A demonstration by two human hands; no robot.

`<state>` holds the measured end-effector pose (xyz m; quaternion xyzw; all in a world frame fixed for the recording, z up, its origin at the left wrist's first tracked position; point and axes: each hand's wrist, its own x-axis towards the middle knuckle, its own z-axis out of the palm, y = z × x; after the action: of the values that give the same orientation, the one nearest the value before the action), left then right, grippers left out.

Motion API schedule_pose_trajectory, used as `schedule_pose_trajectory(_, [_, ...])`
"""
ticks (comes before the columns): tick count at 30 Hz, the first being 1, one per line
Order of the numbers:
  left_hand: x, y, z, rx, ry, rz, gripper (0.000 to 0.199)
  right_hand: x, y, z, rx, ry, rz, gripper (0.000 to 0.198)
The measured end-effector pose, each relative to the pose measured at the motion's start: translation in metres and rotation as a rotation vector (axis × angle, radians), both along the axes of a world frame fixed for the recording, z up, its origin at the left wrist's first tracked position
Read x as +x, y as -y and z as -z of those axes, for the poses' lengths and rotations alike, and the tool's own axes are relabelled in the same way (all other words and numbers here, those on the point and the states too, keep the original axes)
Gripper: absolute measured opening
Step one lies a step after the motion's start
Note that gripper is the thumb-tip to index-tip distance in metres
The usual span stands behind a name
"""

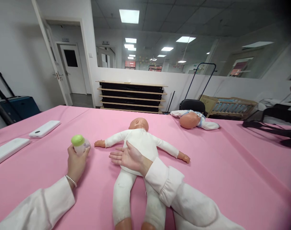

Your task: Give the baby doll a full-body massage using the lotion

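My left hand (76, 162) grips a small translucent bottle (82, 146) with a bright green cap, holding it over the pink cover to the left of the doll. A baby doll (142, 142) with a white cloth body lies in front of me, arms spread, head at the far side and legs toward me. Palm turned up and fingers stretched out, my right hand (128, 157) is over the doll's belly with nothing in it. Whether its back touches the cloth, I cannot tell.
Two white flat boxes (45, 129) lie at the left on the pink table (88, 198). A second doll (190, 120) in white and blue clothes lies at the far edge. Black straps (267, 127) lie at the right. Behind stand a slatted rack (132, 95) and a wooden crib (232, 105).
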<state>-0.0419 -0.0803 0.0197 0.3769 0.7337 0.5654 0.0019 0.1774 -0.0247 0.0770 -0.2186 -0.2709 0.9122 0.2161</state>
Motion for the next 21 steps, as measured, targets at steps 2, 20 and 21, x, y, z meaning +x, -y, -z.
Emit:
schedule_pose_trajectory(2, [0.009,0.008,-0.01,0.054,-0.287,-0.016,0.053,-0.001,0.002,0.0,-0.021,-0.008,-0.023,0.077])
schedule_pose_trajectory(20, [0.043,0.028,-0.019,0.389,-1.174,0.131,0.049,-0.003,0.01,0.0,0.028,-0.045,-0.158,0.069])
schedule_pose_trajectory(21, [0.042,0.028,-0.018,0.377,-1.161,0.159,0.05,-0.003,0.01,0.001,0.027,-0.047,-0.164,0.068])
